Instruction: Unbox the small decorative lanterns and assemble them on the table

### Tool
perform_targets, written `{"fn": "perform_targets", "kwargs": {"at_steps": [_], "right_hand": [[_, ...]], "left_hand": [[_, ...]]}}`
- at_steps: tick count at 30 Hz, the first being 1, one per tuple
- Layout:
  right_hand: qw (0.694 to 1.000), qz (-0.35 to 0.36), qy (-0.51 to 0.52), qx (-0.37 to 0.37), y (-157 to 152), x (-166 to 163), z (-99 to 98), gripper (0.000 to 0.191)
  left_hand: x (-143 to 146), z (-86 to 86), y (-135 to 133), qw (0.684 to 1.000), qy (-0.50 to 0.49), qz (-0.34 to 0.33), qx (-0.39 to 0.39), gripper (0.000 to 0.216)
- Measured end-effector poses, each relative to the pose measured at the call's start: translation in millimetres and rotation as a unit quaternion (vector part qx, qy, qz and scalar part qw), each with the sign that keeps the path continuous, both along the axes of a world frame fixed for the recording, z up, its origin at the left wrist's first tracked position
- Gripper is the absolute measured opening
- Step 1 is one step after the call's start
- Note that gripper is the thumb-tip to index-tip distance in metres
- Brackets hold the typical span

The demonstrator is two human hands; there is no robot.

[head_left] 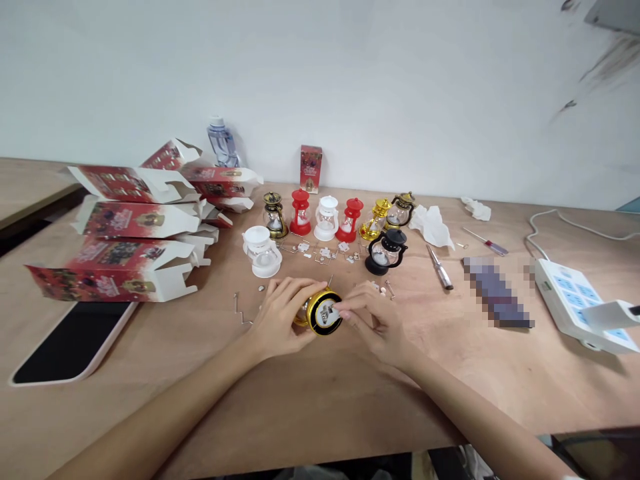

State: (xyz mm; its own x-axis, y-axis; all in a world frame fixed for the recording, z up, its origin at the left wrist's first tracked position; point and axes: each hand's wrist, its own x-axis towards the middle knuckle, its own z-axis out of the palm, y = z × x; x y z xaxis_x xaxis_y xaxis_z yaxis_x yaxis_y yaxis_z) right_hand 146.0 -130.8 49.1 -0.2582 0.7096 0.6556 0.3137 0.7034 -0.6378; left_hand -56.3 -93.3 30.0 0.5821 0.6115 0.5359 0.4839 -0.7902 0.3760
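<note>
My left hand [284, 319] is closed around a small gold lantern [317, 327], which lies tilted with its base towards me. The base has a black ring and a white middle with a metal part showing in an opening. My right hand [376, 328] is pinched at the edge of that opening; whatever is between its fingertips is too small to make out. Just beyond my hands are loose wire handles and small white parts [327, 254]. A white lantern [263, 252] stands behind my left hand and a black lantern [385, 252] behind my right.
More lanterns [327, 219] stand in a row near the wall, before a red box [311, 169]. Opened cartons [135, 220] pile up at left by a water bottle [223, 143] and phone [75, 340]. At right are screwdrivers [440, 268], crumpled tissue [431, 225] and a power strip [575, 300].
</note>
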Motion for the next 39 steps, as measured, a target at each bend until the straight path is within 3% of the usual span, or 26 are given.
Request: {"fn": "perform_targets", "kwargs": {"at_steps": [5, 12, 25, 32, 39], "right_hand": [[0.998, -0.016, -0.039, 0.043, -4, -6, 6.6, 0.010], [0.989, -0.068, -0.085, 0.097, -9, -5, 12.5, 0.015], [0.962, -0.081, -0.189, 0.180, -11, -7, 2.1, 0.030], [0.924, -0.111, -0.229, 0.284, -8, -9, -1.6, 0.023], [0.928, -0.101, -0.220, 0.284, -5, -8, -9.5, 0.043]], "left_hand": [[1, 0.7, 0, 1.000, 0.006, 0.002, 0.006, 0.043], [1, 1.6, -2, 1.000, 0.012, 0.000, 0.000, 0.047], [1, 1.5, -1, 0.999, 0.034, 0.021, 0.003, 0.052], [4, 3.9, -5, 0.999, -0.017, 0.028, -0.016, 0.041], [3, 1.0, -6, 0.999, -0.027, 0.027, -0.032, 0.043]]}}
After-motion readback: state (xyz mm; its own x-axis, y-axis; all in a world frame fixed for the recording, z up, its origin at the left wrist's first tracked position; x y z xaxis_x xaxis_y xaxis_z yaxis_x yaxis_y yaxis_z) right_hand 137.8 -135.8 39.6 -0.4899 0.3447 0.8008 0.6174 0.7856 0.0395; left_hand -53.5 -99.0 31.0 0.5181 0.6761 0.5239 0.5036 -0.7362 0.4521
